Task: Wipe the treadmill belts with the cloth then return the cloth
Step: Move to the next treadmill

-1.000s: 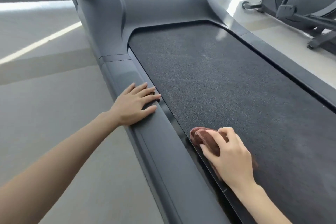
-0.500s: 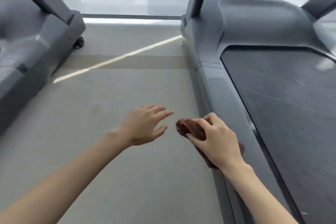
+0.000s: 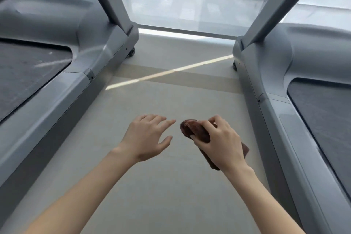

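The right hand (image 3: 218, 142) has its fingers and thumb curled round the bunched brown cloth (image 3: 195, 131). One rounded end of the cloth pokes out toward the left hand (image 3: 148, 137), and a flap hangs out behind the wrist. The left hand holds nothing; its fingers are spread and relaxed, the fingertips just beside the cloth but apart from it. Both hands hover above the floor (image 3: 171, 186) in the aisle between 2 treadmills, nearer the right side rail (image 3: 281, 138) than the left side rail (image 3: 62, 100).

The cloth touches neither belt. The left belt (image 3: 28, 70) shows pale streaks near its front end, though these could be reflections. The right belt (image 3: 326, 116) looks evenly dark in the part that shows. I judge the task to be about midway, with the cloth between machines: the right belt may be finished, and the streaked left belt probably remains. Returning the cloth is not yet done, and the place where it belongs is out of view.
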Motion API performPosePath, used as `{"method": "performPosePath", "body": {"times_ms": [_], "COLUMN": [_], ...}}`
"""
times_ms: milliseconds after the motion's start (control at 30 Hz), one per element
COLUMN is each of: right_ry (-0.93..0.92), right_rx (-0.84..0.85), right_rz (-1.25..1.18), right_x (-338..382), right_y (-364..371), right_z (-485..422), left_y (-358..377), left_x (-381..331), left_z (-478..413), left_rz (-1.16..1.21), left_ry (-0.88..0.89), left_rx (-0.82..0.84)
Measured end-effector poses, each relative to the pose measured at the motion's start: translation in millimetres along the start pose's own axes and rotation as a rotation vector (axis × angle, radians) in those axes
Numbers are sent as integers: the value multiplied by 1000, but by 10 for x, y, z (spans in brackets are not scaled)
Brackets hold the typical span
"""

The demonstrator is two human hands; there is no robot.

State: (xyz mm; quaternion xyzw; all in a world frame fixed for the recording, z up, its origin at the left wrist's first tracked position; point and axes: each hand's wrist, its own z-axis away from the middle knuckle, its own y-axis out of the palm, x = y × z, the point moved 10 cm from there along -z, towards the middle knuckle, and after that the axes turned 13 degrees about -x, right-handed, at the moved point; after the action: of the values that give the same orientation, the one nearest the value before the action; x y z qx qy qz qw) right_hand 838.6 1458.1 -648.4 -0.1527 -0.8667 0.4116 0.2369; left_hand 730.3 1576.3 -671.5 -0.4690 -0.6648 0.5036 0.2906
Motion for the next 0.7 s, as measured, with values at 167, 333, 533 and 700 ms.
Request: {"method": "performPosePath", "body": {"times_ms": [167, 333, 533, 700], "right_ry": [6, -11, -9, 37], "right_rx": [31, 104, 125, 122], "right_rz": [8, 7, 18, -10], "right_x": [302, 605, 995, 1394], "right_y": [-241, -881, -1988, -3061], "right_z": [-436, -894, -1628, -2217], "left_y": [-585, -1349, -2640, -3825], "left_x": [241, 224, 80, -49], "left_z": [-122, -374, -754, -1030], "left_rz": [-35, -45, -3, 22], "left_ry": [-22, -63, -92, -110], "left_rx": [15, 61, 40, 59]}}
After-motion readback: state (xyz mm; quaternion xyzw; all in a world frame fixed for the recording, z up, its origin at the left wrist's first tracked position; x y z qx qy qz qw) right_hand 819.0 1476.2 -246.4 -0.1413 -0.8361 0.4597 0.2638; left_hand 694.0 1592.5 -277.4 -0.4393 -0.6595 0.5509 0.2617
